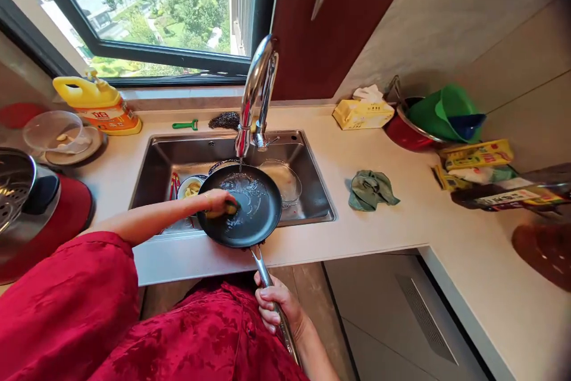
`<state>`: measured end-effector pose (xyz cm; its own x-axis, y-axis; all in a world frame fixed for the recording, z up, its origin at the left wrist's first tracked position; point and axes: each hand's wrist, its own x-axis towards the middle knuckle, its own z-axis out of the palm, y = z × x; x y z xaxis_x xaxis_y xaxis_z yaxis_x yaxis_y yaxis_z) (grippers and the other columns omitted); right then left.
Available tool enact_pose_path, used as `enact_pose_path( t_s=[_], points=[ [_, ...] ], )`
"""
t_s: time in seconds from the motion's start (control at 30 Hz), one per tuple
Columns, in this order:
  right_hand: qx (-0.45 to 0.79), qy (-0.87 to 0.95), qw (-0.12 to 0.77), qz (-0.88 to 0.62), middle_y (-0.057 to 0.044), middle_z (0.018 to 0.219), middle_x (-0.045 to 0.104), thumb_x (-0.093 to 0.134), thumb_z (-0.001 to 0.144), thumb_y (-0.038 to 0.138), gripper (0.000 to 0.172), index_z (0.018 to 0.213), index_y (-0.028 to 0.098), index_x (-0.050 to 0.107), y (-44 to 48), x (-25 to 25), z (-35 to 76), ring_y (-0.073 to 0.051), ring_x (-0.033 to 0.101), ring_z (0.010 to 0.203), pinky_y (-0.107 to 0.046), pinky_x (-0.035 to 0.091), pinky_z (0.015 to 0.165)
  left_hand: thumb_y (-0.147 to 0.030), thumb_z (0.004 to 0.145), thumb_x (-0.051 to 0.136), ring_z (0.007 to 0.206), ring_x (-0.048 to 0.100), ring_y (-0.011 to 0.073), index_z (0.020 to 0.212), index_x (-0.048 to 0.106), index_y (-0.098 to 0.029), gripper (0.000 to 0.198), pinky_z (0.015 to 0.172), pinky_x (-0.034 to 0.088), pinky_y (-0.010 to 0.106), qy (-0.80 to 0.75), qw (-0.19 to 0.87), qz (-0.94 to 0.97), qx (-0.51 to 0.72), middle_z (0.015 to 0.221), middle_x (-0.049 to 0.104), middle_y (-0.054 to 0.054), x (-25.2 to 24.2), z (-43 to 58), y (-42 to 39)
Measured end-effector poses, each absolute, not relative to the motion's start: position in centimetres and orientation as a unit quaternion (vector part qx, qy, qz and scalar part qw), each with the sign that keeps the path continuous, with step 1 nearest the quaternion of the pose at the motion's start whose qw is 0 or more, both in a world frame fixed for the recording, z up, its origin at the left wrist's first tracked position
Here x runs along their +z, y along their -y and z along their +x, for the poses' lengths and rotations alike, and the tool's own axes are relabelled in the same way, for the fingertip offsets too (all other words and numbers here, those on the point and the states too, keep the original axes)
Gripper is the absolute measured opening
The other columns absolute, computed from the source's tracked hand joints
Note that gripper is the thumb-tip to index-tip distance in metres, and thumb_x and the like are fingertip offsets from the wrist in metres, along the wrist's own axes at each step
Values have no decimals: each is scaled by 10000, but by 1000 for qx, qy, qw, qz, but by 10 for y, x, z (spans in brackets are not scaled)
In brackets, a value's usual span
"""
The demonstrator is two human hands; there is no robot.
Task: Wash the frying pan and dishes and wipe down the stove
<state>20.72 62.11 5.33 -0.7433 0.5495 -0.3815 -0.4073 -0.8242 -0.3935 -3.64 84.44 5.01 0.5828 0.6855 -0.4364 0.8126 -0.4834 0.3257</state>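
A dark frying pan [259, 208] is held over the front of the sink, with water from the faucet running onto its inner surface. My right hand [279, 304] is wrapped round the pan's long metal handle [263, 268], below the counter's front edge. Inside the pan, on its left side, my left hand [218, 201] is closed on a yellow-green sponge [232, 208], mostly hidden by the fingers and pressed against the pan. Wet streaks and some foam show on the pan's surface.
Dishes, including a clear bowl [285, 182], lie in the steel sink [312, 191] under the tall faucet [256, 84]. A green cloth [371, 191] lies to the right. A yellow jug [100, 104], a peeler [185, 125] and a steel scrubber [224, 120] stand or lie behind.
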Motion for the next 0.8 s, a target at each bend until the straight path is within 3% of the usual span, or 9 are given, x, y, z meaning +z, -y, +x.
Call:
enact_pose_path(
  t_s=[0.1,0.23,0.43,0.57,0.7,0.8],
  points=[
    [922,140,238,-270,138,461,419,614,675,231,315,878,240,374,-620,52,210,-21,281,268,-141,339,334,-233,849,447,910,562,173,1184,603,-306,377,769,416,232,-501,154,848,-76,1024,585,43,52,-11,-877],
    [921,136,224,-290,136,457,408,611,654,232,316,879,233,389,-620,57,211,-20,275,274,-133,310,328,-257,857,444,918,537,202,1223,574,-293,390,733,420,271,-502,113,857,-6,1046,534,79,42,52,-872],
    [908,142,247,-307,129,490,406,611,650,236,325,904,222,410,-622,71,214,-10,256,293,-128,314,315,-243,864,445,853,513,186,1186,585,-319,359,668,379,275,-297,119,947,-28,979,550,61,37,67,-808],
    [910,151,234,-307,135,475,401,611,650,242,321,887,231,395,-624,69,216,-18,259,285,-145,357,318,-236,880,452,904,482,190,1164,588,-296,320,733,344,304,-191,47,980,-16,1020,563,69,50,56,-840],
    [909,149,253,-294,136,457,406,585,662,226,284,855,234,376,-624,61,214,-25,234,270,-150,351,297,-245,920,383,968,463,203,1055,636,-230,287,803,312,334,-267,4,964,-21,1031,570,95,59,43,-906],
    [901,151,295,-280,137,450,403,606,675,252,276,849,230,393,-624,58,212,-23,211,261,-146,326,285,-174,887,402,1032,451,227,917,665,-174,265,866,293,357,-392,44,918,-39,1033,571,125,61,21,-923]
  ],
)
